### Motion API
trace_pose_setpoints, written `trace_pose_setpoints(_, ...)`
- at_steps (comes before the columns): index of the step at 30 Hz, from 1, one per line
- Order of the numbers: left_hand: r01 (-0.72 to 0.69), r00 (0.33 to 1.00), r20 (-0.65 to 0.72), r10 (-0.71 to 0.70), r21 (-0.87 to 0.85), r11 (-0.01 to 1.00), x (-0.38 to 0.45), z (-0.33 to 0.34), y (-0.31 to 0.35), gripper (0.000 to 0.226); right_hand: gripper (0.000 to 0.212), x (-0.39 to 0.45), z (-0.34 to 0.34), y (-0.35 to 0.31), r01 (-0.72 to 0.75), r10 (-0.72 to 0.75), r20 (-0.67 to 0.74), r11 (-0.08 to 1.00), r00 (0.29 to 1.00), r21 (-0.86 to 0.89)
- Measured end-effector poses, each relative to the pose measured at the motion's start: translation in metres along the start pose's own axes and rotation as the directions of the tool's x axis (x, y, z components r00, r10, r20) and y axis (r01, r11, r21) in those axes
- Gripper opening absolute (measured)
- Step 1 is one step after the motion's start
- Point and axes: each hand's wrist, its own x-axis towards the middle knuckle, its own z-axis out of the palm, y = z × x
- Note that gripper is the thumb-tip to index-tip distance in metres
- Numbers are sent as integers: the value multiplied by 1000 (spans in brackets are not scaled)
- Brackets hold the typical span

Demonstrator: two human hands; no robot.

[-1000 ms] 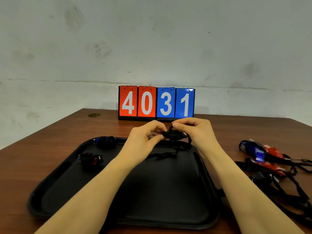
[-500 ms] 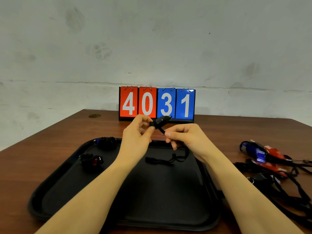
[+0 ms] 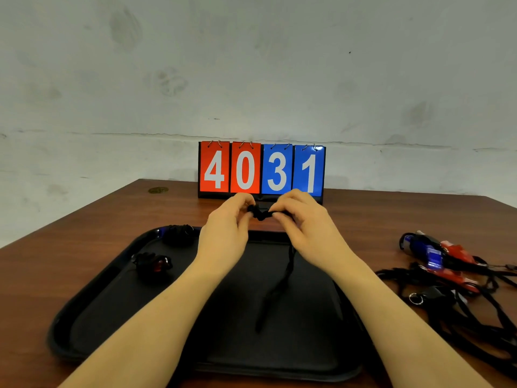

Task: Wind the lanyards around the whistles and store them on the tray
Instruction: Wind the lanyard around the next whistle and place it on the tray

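Two wound whistles lie on the tray, both to the left of the left hand (image 3: 223, 236): a blue one (image 3: 179, 233) bundled in black cord against the far rim, and a red one (image 3: 152, 263) wrapped the same way nearer the left wall. A third, a black whistle (image 3: 258, 212), is held in the air between the two hands, above the tray's far edge. Off to the right of the right hand (image 3: 305, 231), well apart from it on the bare table (image 3: 70, 239), sits a tangled heap of unwound whistles (image 3: 442, 261); two blue and two red bodies can be picked out, plus a dark one with a small metal ring, though the exact count in the knot of cords is hard to tell. The tray (image 3: 92, 301) is a single black rectangle of smooth plastic with rounded corners and a raised rim; the table is reddish-brown wood grain with a dull sheen. The lanyards are flat black woven straps. One scoreboard (image 3: 261, 170) of four flip cards, two red and two blue, stands just beyond the hands and reads 4031. Both hands have their fingers curled: the left pinches one end of the black whistle between thumb and forefinger, the right pinches the other end, and the loose lanyard (image 3: 277, 287) hangs from under the right hand, trailing down over the tray floor.
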Motion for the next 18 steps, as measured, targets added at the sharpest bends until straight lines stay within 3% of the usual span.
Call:
trace_pose_setpoints(3, -35, 999, 22, 35, 13, 999, -1, 1, 1, 20, 14, 0, 2, 3, 64, -69, -76, 996, 995, -68)
trace_pose_setpoints(11, -145, 982, 131, 137, 56, 988, -2, 1, 4, 21, 18, 1, 1, 8, -11, -2, -111, 993, 994, -115)
trace_pose_setpoints(14, -168, 970, 182, 158, 41, 985, -3, -1, 4, 22, 15, 2, -1, 7, -88, 86, -94, 996, 992, -12)
trace_pose_setpoints(18, -172, 960, 228, 164, 15, 985, -4, -4, 5, 21, 10, 3, -7, 4, -225, 249, -63, 939, 966, 262)
